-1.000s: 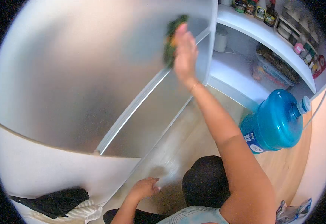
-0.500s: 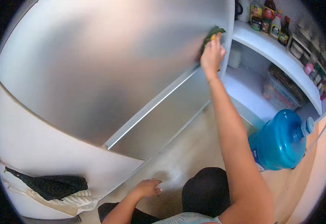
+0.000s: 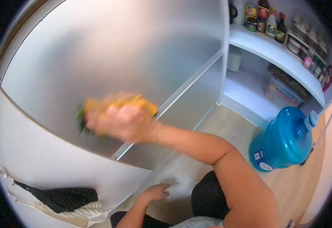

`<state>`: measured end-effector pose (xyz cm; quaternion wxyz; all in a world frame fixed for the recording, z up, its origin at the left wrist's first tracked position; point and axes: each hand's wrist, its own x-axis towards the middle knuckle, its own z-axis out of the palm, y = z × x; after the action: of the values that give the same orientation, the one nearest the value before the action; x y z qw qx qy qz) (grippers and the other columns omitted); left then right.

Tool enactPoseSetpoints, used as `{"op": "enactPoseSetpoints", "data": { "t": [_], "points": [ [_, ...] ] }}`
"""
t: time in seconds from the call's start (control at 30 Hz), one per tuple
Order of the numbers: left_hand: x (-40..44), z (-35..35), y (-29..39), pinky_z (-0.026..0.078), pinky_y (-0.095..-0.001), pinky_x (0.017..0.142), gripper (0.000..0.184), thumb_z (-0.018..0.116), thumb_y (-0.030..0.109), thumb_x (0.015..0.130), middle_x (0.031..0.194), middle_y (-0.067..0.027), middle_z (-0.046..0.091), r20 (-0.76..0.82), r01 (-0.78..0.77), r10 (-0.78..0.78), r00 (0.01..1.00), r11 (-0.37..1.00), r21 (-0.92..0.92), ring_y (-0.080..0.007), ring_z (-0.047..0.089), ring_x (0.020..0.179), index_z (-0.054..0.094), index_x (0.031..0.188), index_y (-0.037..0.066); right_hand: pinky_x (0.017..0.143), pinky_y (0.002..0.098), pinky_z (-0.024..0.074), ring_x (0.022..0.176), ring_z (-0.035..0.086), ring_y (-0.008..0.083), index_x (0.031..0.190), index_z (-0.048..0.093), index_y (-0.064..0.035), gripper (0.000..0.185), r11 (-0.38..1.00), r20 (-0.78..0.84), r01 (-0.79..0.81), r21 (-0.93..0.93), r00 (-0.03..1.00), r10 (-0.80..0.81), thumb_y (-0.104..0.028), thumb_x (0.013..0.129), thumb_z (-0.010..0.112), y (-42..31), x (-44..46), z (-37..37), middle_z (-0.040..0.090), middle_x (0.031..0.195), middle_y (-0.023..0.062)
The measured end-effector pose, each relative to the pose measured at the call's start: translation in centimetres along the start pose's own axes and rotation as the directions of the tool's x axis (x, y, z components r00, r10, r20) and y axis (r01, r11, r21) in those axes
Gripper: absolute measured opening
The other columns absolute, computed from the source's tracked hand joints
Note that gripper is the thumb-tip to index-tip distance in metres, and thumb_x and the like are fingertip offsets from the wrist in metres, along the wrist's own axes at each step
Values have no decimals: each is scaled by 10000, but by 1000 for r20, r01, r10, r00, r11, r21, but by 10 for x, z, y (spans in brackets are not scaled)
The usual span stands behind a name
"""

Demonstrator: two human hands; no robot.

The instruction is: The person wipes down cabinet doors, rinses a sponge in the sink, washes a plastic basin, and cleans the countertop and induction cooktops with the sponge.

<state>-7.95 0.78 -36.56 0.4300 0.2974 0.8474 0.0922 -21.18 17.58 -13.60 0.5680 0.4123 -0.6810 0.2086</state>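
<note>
My right hand (image 3: 126, 121), smeared by motion, is closed on a yellow and green cloth (image 3: 145, 104) against the frosted panel (image 3: 109, 49), just above its metal rail (image 3: 190, 81). The cloth's green edge pokes out left of the fingers. Low in the view, my left hand (image 3: 157, 192) hangs above the floor beside my knee. Its fingers are apart and hold nothing.
A large blue water jug (image 3: 284, 140) stands on the floor to the right. Behind it, a curved white shelf (image 3: 272, 57) carries several sauce bottles (image 3: 263, 17). At lower left, a black cloth (image 3: 63, 197) hangs beside a white one (image 3: 92, 212).
My right hand has swept the cloth from the panel's upper right edge down and left across it. The view has shifted slightly; my left hand stays low near the knee.
</note>
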Motion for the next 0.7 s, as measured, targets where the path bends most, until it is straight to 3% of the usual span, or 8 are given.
{"op": "enactPoseSetpoints", "data": {
  "t": [0.07,0.13,0.17,0.2,0.27,0.43,0.53,0.7],
  "points": [
    [-3,0,0,374,-418,960,539,481,430,861,1298,-145,450,10,77,-77,997,997,31,-325,468,1148,422,1294,115,657,352,441,781,569,200,1235,522,-151,466,953,-75,-258,-160,966,249,-122,774,457,60,-16,-30,561,1150,89],
    [-3,12,-14,375,-421,957,540,482,432,859,1297,-141,452,-9,31,-30,999,998,48,-325,470,1146,424,1292,116,846,335,328,1015,486,247,1268,462,-39,480,708,-383,-473,-525,874,301,-43,787,472,126,-43,-50,564,1142,132],
    [-2,15,-19,376,-424,955,541,484,435,858,1295,-137,455,-35,-8,10,999,998,64,-326,472,1144,427,1291,117,815,341,341,1185,405,207,1355,335,-66,557,614,-405,-752,-240,652,640,-89,805,417,165,-66,-63,440,1312,163],
    [-2,16,-18,376,-424,955,541,484,435,858,1295,-137,455,-32,-6,8,999,998,63,-326,472,1144,427,1291,117,823,343,343,1205,395,239,1320,370,-35,509,527,-477,-804,-277,591,651,-81,816,425,199,-91,-74,440,1304,167],
    [-1,18,-14,378,-428,953,544,488,434,855,1297,-137,453,-2,56,-56,998,996,71,-325,472,1144,426,1293,119,839,380,361,1183,417,277,1243,455,-20,434,424,-472,-703,-572,704,531,-67,812,437,268,-148,-91,471,1255,171],
    [-11,14,-3,381,-432,949,543,491,430,852,1290,-131,462,-22,56,-54,998,997,58,-328,475,1140,427,1293,119,912,405,382,1136,469,344,1146,531,14,370,266,-428,-926,-268,362,828,-55,793,448,300,-147,-135,483,1241,218],
    [-10,11,-3,379,-433,951,543,493,428,851,1288,-128,466,-41,61,-59,997,997,51,-330,476,1139,428,1294,120,948,388,370,1108,483,364,1189,501,22,422,439,-621,-897,-45,369,691,-36,773,453,309,-128,-122,521,1189,222],
    [-12,3,-1,347,-426,986,574,475,460,870,1268,-189,461,18,61,-61,998,998,-16,-357,455,1150,424,1293,76,1012,358,323,1150,467,340,1193,498,30,469,642,-617,-750,158,432,658,36,733,405,317,-73,-128,506,1223,209]
  ]
}}
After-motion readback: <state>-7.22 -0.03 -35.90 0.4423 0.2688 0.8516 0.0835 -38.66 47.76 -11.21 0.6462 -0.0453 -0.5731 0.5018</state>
